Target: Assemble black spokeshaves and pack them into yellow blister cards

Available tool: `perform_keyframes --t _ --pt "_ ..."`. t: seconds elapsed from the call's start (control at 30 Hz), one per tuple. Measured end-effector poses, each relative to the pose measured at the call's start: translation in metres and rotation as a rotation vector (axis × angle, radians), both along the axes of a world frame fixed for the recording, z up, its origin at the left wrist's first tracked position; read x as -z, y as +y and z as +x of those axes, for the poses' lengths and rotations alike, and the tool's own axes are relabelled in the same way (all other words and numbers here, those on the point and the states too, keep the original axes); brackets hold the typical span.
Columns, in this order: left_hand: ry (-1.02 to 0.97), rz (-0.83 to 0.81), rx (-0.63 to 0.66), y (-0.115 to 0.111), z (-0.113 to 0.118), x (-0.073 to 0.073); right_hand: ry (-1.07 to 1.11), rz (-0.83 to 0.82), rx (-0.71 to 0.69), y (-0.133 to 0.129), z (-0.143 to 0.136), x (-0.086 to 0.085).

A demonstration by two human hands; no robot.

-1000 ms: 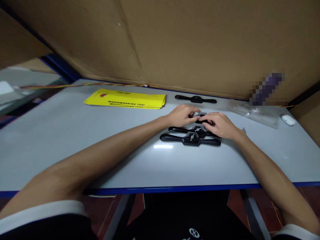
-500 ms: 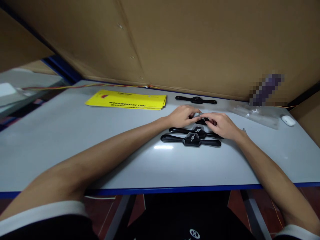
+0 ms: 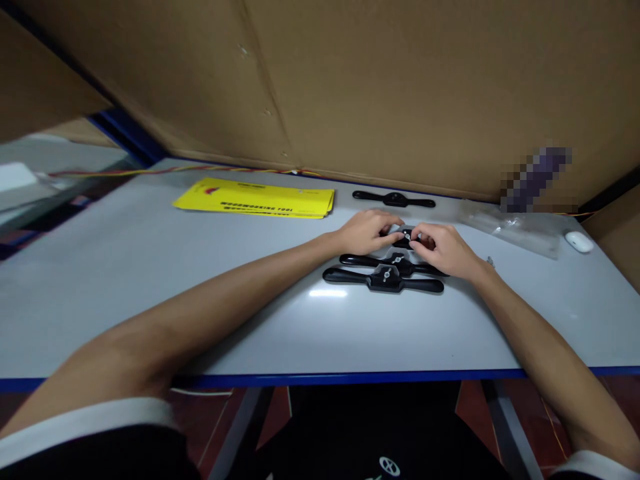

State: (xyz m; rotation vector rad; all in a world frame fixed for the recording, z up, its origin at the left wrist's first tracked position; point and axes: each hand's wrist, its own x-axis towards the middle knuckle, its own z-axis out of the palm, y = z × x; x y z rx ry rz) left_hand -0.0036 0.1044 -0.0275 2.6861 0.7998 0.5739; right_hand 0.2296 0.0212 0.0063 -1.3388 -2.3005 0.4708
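Observation:
My left hand (image 3: 371,231) rests over the left side of a black spokeshave (image 3: 407,237), thumb and fingers closed on it beside its middle plate. At the right side of that plate, my right hand (image 3: 443,248) has its fingers curled, with thumb and forefinger at the plate's edge. Both handles of this spokeshave are hidden under my hands. Just nearer to me lies a second spokeshave (image 3: 399,262), its right end partly behind my right hand. A third spokeshave (image 3: 387,277) lies closest to me. Each shows a silvery screw on its plate.
Another spokeshave (image 3: 395,199) lies near the back edge. Yellow printed cards (image 3: 255,198) are stacked at back left. Clear plastic bags (image 3: 513,230), a white mouse (image 3: 579,242) and small metal pieces (image 3: 491,261) are on the right. A cardboard wall (image 3: 380,93) stands behind the table.
My right fingers have drawn back slightly to the right from the spokeshave's middle, so its plate and screw show more. My left hand has stayed in place.

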Motion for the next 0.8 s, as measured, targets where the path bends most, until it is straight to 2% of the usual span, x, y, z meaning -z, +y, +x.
perform_keyframes --t 0.2,0.6,0.8 --pt "0.008 0.015 -0.013 0.0018 0.0004 0.0030 -0.044 0.023 -0.077 -0.0007 0.0010 -0.0005" --pt "0.020 0.017 -0.012 -0.0003 0.0006 0.0006 0.021 0.016 -0.083 0.0008 0.0039 0.0012" --pt "0.019 0.010 -0.016 -0.0011 0.0008 -0.0014 0.014 0.003 -0.032 0.0014 0.0043 0.0010"
